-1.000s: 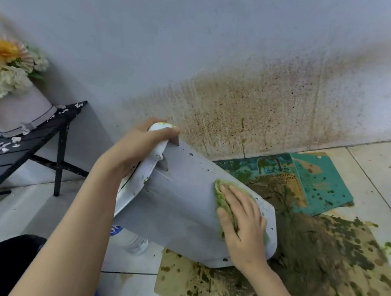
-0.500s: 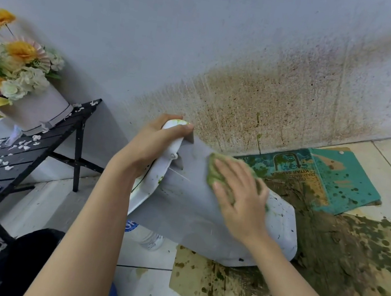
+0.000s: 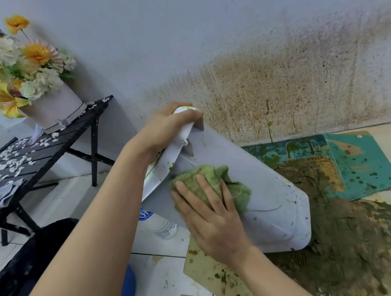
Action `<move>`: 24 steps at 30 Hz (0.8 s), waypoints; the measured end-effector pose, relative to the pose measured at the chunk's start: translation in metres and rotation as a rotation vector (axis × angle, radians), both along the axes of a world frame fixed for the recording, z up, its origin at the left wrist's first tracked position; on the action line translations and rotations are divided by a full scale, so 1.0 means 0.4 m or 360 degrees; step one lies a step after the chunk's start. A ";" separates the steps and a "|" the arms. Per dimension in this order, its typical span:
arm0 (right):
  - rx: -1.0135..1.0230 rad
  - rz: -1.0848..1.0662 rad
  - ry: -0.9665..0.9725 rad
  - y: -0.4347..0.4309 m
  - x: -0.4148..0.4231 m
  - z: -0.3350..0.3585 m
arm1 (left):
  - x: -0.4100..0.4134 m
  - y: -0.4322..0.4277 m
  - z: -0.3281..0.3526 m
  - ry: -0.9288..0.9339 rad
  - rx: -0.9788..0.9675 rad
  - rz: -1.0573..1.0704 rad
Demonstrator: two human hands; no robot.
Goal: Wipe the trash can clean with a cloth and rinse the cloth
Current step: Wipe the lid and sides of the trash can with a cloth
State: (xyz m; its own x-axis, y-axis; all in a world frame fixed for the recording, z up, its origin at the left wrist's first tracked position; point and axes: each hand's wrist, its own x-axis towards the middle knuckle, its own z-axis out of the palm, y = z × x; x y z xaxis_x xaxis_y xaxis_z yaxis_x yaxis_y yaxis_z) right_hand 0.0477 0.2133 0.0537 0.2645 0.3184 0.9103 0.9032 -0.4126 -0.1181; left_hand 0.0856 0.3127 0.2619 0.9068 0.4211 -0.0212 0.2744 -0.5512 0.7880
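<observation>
**Wiping the side of the trash can**

The trash can (image 3: 278, 200) lies tipped over in the middle of the floor (image 3: 95, 199). Its top points to 11 o'clock and its bottom points to 4 o'clock. The left hand (image 3: 167, 128) is curled tight round the white lid (image 3: 177, 145) at the top end and holds the can steady. The right hand (image 3: 214, 221) is flat with straight fingers. It presses the green cloth (image 3: 210, 178) onto the grey side of the can, close to the lid.

I think this is the wiping step, and it is not done. Small dark specks and a thin green line show on the can at 4 o'clock from the cloth.

The next move is likely a firm push of the cloth down toward the bottom end, right over those marks. The left hand would need to hold hard so the can does not roll.

Dirty cardboard (image 3: 362, 261) lies at 4 o'clock, and the wiped side should stay off it. The cloth looks grubby, so a rinse comes after. I can see no tap or bucket, only a water bottle (image 3: 165, 227) under the can at 6 o'clock.
</observation>
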 end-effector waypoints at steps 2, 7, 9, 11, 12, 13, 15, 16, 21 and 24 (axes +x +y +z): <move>-0.0061 -0.0135 -0.0171 0.012 0.014 0.014 | 0.006 -0.025 0.003 -0.0002 0.0044 -0.0048; 0.0221 -0.0223 0.0069 -0.016 0.052 0.001 | 0.036 -0.071 0.004 0.0031 0.0027 -0.0139; 0.0348 -0.0190 0.0306 -0.036 0.060 0.006 | 0.046 -0.073 0.002 0.0040 0.0069 -0.0154; 0.0446 -0.0143 0.0544 -0.053 0.073 0.013 | 0.048 -0.069 0.000 0.0064 0.0069 -0.0142; 0.0508 -0.0106 0.0685 -0.062 0.082 0.012 | 0.046 -0.064 -0.001 0.0072 0.0045 -0.0123; 0.0583 -0.0068 0.0839 -0.072 0.093 0.007 | 0.042 -0.058 -0.002 0.0076 0.0024 -0.0098; 0.0715 -0.0022 0.1120 -0.091 0.112 -0.013 | 0.033 -0.048 0.000 0.0086 0.0019 -0.0083; 0.0746 -0.0016 0.1212 -0.100 0.118 -0.028 | 0.030 -0.044 0.001 0.0093 0.0031 -0.0087; 0.0831 -0.0104 0.1474 -0.176 0.128 -0.147 | 0.019 -0.032 0.004 0.0088 0.0079 -0.0106; 0.1111 -0.0271 0.1882 -0.216 0.113 -0.198 | 0.017 -0.031 0.001 0.0066 0.0127 -0.0113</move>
